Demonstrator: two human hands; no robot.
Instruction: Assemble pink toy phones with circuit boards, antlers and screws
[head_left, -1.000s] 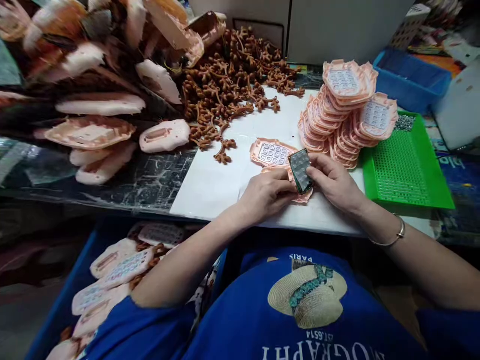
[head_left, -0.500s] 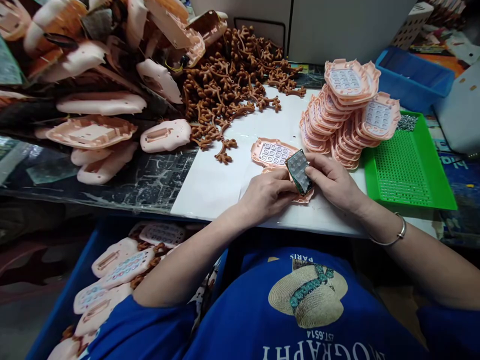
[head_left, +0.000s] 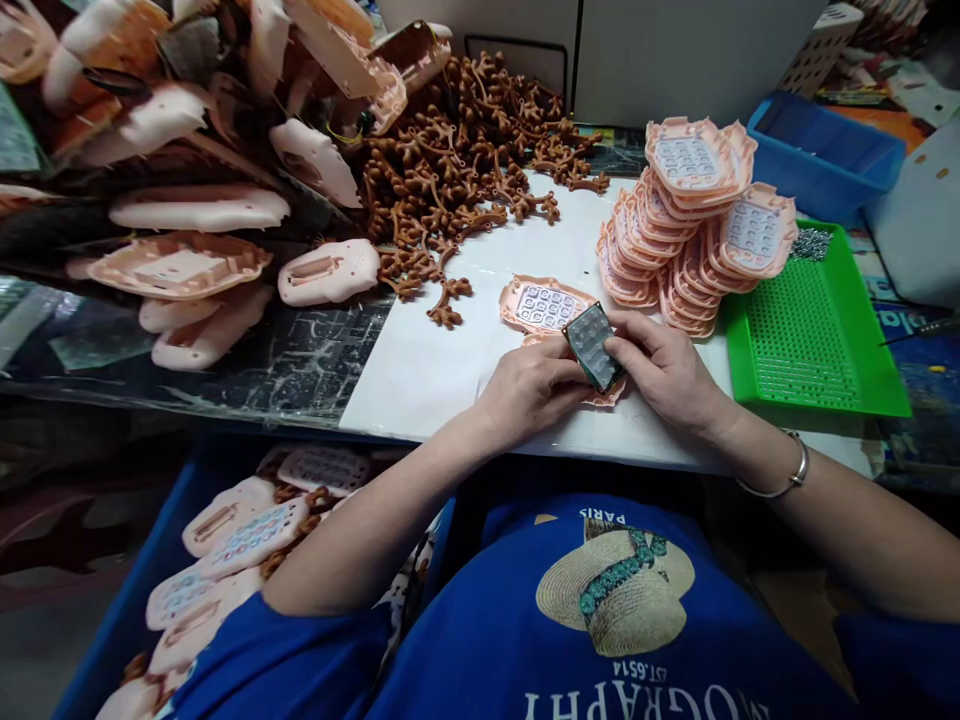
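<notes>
My right hand (head_left: 664, 368) pinches a small green circuit board (head_left: 591, 345) and tilts it over a pink plastic shell (head_left: 609, 392) on the white sheet (head_left: 435, 370). My left hand (head_left: 529, 388) is curled, its fingers pressing that same pink shell from the left, just under the board. Another pink shell with a white keypad (head_left: 546, 305) lies flat right behind the hands.
Stacks of pink keypad shells (head_left: 694, 225) stand at the right, beside a green perforated tray (head_left: 810, 330) and a blue bin (head_left: 825, 150). Brown rubber pieces (head_left: 465, 160) are heaped at the back. Pink housings (head_left: 187, 265) pile at the left; a blue crate (head_left: 135, 600) holds more below.
The circuit board has tipped lower and flatter toward the pink shell under my hands. Both hands stay in the same place.
</notes>
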